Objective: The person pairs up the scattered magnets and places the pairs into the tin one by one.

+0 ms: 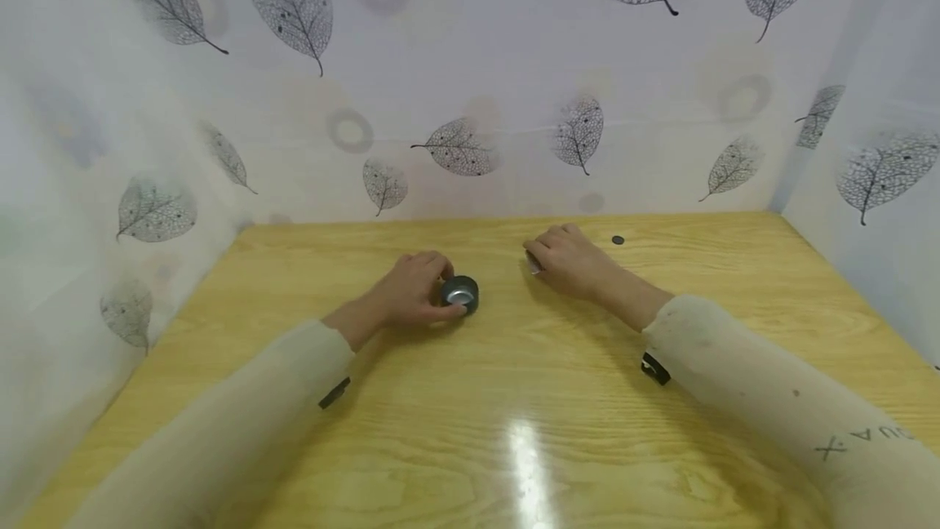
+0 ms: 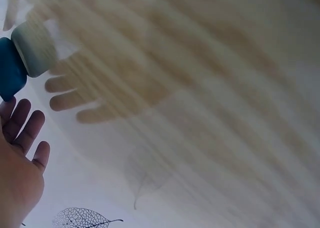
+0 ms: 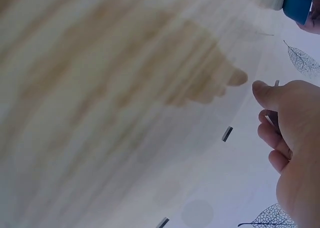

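My left hand [image 1: 414,291] grips a small round dark cup [image 1: 461,294] with a silvery inside, thumb at the near rim and fingers at the far side. In the left wrist view the cup [image 2: 11,68] looks teal, with fingertips right at it. To the right, my right hand [image 1: 569,261] holds a thin flat piece [image 1: 534,263] with a pale edge between thumb and curled fingers. Seen edge-on in the right wrist view, this thin piece [image 3: 272,117] is mostly hidden by the fingers.
A small dark disc [image 1: 618,240] lies on the wood-grain table [image 1: 441,431] beyond the right hand. Two thin dark pieces, one nearer [image 3: 227,134] and one at the bottom edge [image 3: 162,222], show in the right wrist view. Leaf-print curtain [image 1: 470,64] encloses the back and sides.
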The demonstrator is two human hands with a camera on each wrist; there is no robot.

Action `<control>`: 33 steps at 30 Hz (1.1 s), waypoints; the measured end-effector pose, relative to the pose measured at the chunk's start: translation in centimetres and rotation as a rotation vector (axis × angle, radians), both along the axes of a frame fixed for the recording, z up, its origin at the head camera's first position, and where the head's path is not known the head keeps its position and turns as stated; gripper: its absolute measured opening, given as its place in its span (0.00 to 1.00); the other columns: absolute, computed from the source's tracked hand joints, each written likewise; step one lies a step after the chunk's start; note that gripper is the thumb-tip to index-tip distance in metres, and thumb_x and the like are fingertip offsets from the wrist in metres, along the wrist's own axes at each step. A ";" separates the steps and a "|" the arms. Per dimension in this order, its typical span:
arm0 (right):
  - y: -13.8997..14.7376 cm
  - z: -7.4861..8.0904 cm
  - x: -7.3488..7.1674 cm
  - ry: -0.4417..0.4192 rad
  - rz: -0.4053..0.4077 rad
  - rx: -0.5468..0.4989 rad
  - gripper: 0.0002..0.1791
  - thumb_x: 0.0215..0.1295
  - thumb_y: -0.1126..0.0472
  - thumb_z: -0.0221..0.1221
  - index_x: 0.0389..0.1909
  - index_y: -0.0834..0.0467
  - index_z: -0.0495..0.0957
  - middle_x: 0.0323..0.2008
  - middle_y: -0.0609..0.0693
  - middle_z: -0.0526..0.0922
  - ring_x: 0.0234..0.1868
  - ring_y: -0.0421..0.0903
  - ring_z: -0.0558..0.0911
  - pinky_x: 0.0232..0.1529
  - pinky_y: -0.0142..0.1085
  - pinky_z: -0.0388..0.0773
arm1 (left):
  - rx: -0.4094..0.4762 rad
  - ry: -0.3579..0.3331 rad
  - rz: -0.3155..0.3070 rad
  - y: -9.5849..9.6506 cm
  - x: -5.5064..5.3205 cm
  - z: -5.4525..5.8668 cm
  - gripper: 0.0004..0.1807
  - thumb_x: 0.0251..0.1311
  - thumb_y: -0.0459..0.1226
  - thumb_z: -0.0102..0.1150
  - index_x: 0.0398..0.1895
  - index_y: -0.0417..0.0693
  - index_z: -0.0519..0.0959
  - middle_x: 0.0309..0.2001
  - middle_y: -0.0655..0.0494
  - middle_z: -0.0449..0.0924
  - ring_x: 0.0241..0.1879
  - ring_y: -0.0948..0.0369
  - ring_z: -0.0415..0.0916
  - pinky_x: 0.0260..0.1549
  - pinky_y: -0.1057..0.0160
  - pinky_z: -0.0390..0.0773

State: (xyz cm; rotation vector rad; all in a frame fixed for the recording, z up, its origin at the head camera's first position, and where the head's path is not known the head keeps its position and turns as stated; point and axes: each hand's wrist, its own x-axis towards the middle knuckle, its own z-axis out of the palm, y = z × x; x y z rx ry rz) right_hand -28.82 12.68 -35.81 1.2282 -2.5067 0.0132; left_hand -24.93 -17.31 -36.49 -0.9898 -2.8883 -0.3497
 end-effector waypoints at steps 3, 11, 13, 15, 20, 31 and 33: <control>0.1 -0.3 -0.1 -0.013 0.020 -0.011 0.25 0.62 0.61 0.68 0.56 0.69 0.76 0.46 0.61 0.85 0.49 0.58 0.81 0.54 0.50 0.75 | 0.004 0.004 -0.004 0.6 -0.3 -0.1 0.29 0.57 0.59 0.64 0.48 0.46 0.74 0.45 0.53 0.78 0.45 0.57 0.73 0.52 0.50 0.70; 0.7 -0.3 0.4 -0.107 0.020 -0.023 0.22 0.63 0.62 0.67 0.54 0.68 0.76 0.40 0.58 0.82 0.45 0.55 0.79 0.53 0.46 0.77 | 0.001 0.016 -0.057 2.7 -1.6 -0.5 0.30 0.59 0.60 0.61 0.49 0.45 0.74 0.46 0.53 0.77 0.47 0.57 0.73 0.54 0.51 0.71; 0.6 -0.2 0.5 -0.120 0.030 -0.029 0.23 0.64 0.61 0.67 0.55 0.68 0.75 0.42 0.59 0.82 0.47 0.55 0.79 0.54 0.47 0.77 | -0.013 0.019 -0.043 3.1 -1.8 -0.5 0.31 0.58 0.61 0.61 0.50 0.45 0.74 0.47 0.53 0.77 0.48 0.57 0.73 0.55 0.51 0.69; 0.5 -0.2 0.5 -0.136 0.038 -0.031 0.24 0.64 0.60 0.67 0.57 0.68 0.75 0.44 0.60 0.82 0.48 0.56 0.79 0.55 0.47 0.77 | -0.033 0.027 -0.033 3.4 -2.0 -0.4 0.32 0.59 0.61 0.60 0.51 0.46 0.74 0.49 0.53 0.77 0.51 0.56 0.73 0.58 0.51 0.68; 0.3 -0.4 0.9 -0.185 0.022 -0.011 0.28 0.64 0.58 0.66 0.60 0.68 0.73 0.49 0.62 0.82 0.53 0.56 0.79 0.58 0.47 0.77 | -0.115 0.062 -0.031 4.1 -2.3 -0.6 0.35 0.59 0.64 0.56 0.54 0.45 0.73 0.55 0.50 0.77 0.57 0.55 0.72 0.61 0.50 0.65; 0.1 -0.6 1.4 -0.139 0.054 0.010 0.28 0.67 0.53 0.64 0.61 0.66 0.74 0.49 0.56 0.81 0.52 0.52 0.78 0.60 0.45 0.75 | -0.211 0.142 -0.058 5.3 -2.1 -0.5 0.38 0.61 0.68 0.47 0.55 0.44 0.73 0.50 0.51 0.76 0.52 0.54 0.72 0.57 0.51 0.67; 0.1 -0.4 1.5 -0.141 0.059 0.003 0.28 0.66 0.53 0.65 0.60 0.66 0.74 0.49 0.56 0.81 0.51 0.52 0.78 0.59 0.44 0.76 | -0.201 0.137 -0.054 5.4 -2.0 -0.4 0.38 0.61 0.68 0.47 0.55 0.44 0.73 0.50 0.51 0.76 0.52 0.54 0.72 0.57 0.51 0.67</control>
